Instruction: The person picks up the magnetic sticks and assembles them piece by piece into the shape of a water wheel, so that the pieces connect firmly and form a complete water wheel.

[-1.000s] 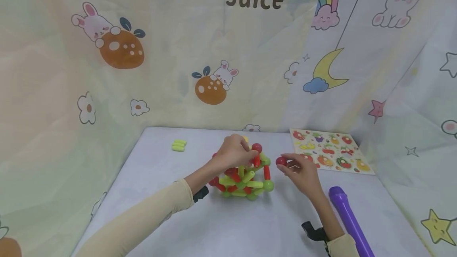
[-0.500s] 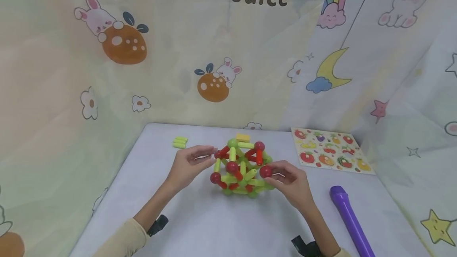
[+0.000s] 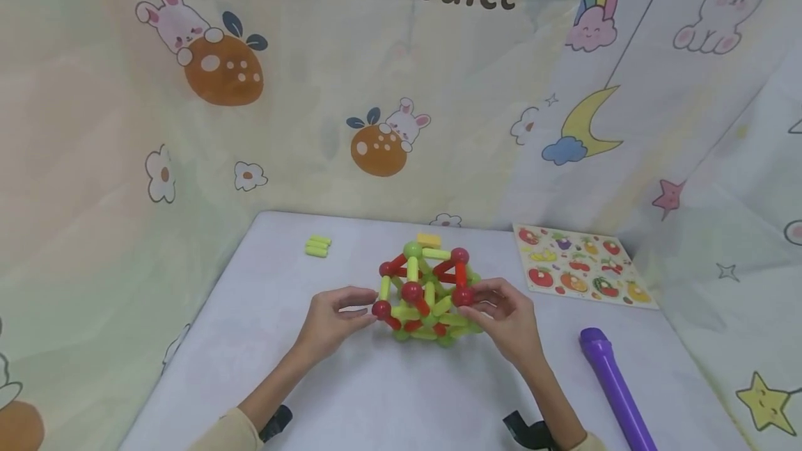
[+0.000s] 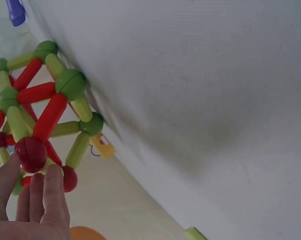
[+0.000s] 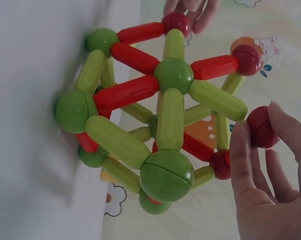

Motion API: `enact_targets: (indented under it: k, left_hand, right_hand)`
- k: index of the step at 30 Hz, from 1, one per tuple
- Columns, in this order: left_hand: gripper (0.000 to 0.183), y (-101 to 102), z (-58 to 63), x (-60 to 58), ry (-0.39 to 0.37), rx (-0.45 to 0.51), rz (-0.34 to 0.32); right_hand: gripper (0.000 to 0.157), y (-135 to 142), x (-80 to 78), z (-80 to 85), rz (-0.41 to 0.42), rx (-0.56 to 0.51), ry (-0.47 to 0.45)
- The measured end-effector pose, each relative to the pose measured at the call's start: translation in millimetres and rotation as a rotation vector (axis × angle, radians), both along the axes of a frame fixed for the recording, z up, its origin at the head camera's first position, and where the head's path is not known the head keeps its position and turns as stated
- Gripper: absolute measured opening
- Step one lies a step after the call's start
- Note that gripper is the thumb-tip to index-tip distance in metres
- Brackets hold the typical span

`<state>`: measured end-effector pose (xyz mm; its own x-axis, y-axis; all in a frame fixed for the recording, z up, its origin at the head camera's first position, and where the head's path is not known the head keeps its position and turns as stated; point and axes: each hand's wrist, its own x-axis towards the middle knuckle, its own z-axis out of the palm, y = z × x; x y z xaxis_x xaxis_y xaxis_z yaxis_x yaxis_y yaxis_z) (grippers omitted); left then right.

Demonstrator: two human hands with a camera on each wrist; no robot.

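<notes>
A construction of magnetic rods and balls, in red and green, stands on the table between the two hands. The right hand pinches a red ball between thumb and fingertips; the ball is at the end of a light green rod and below a red rod. On the other side, the left hand has thumb and fingers around a red ball at the construction's lower left corner. That ball joins a green rod and a red rod. The far side of the construction is partly hidden.
Several loose light green rods lie at the back left. Behind the construction sits a yellow block. A fruit picture board lies at the back right, with a purple microphone-shaped stick at the right. A printed cloth hangs behind.
The right hand has carried its red ball leftward to the construction, under the red rod. The left hand has come off the top and moved down to the lower left red ball.
</notes>
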<state>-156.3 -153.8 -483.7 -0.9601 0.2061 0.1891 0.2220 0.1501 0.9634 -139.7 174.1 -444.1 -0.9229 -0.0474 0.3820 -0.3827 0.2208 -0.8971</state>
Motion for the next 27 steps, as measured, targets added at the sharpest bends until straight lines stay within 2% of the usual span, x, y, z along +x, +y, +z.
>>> enact_targets:
  k: [7, 13, 20, 23, 27]
  left_hand:
    - [0.038, 4.3, -5.2, 3.3, 0.021, -0.027, 0.049]
    - [0.037, 7.0, -6.9, 4.9, 0.022, 0.002, 0.065]
    - [0.037, 1.2, -8.9, 7.5, 0.017, 0.026, 0.086]
    - [0.037, -0.9, -10.5, 5.7, 0.009, 0.036, 0.092]
    - [0.036, -0.3, -12.0, -1.1, -0.003, 0.029, 0.064]
  right_hand:
    - [0.033, -3.1, -0.6, -0.2, -0.01, -0.003, 0.007]
    - [0.033, -4.0, -0.9, -1.3, -0.014, 0.001, 0.016]
    - [0.037, -4.4, -3.8, -1.8, 0.04, 0.018, 0.029]
    - [0.038, 3.1, -2.9, -1.7, 0.06, 0.012, 0.032]
    - [0.036, 27.2, 2.6, -4.5, 0.05, 0.009, 0.067]
